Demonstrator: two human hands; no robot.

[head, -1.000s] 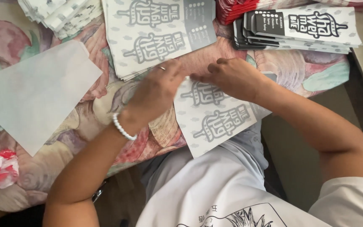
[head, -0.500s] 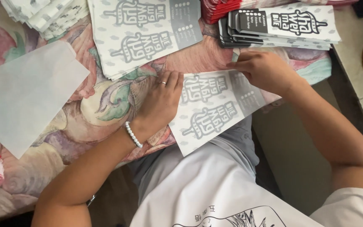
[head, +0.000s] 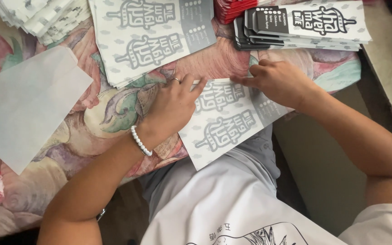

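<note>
Head view, left hand: the left hand [head: 171, 106] lies flat with fingers spread on the left edge of the printed paper sheet [head: 225, 120]; it presses the sheet and grips nothing. A ring is on one finger, and a white bead bracelet [head: 140, 140] is around the wrist.
Head view, right hand: the right hand [head: 280, 81] rests on the far right corner of the same sheet, fingers bent and fingertips down on the paper; it is not closed around it.
Printed paper sheet: it lies tilted on the flowered cloth [head: 114, 109], between the two hands, and its near corner hangs over the table edge above the person's lap.
Far middle: a stack of the same printed sheets [head: 153, 34], just beyond the left hand.
Far right: a stack of folded black and white sleeves [head: 305, 22], just beyond the right hand.
Left: a plain white sheet [head: 21, 106], well apart from the hands.
Far left corner: a pile of folded white papers [head: 39, 16].
</note>
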